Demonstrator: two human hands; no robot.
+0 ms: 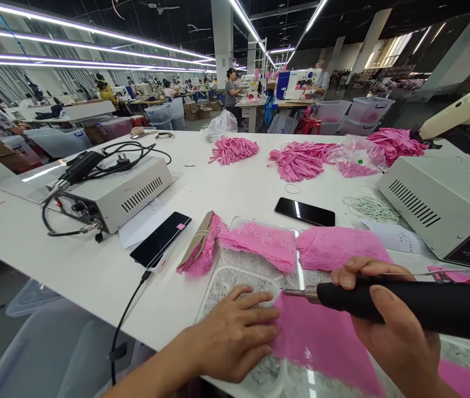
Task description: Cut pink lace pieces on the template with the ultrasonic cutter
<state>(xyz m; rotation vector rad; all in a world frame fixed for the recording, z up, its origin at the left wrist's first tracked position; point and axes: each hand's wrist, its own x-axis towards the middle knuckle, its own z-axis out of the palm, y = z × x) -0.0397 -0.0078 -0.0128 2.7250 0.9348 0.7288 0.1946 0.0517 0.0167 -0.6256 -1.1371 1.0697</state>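
Note:
My right hand (400,326) is wrapped around a thick black-handled tool (363,298) with a slim metal tip, which kind I cannot tell. A thin metal strip lies along its top near my fingers. The tip points left and meets the upper left corner of a flat pink fabric piece (321,337). My left hand (235,331) lies spread, fingertips on that piece's left edge and palm over a clear plastic tray (226,276). Behind them sit a folded pink lace stack (259,243), another pink lace stack (342,247) and a banded pink bundle with cardboard (201,246).
Grey control boxes stand left (122,190) and right (445,204). A cabled phone (160,239) and a second phone (305,211) lie on the white table (235,188). Green bands (371,209), pink strip heaps (301,160) and a plastic bag (359,157) lie farther back. People work beyond.

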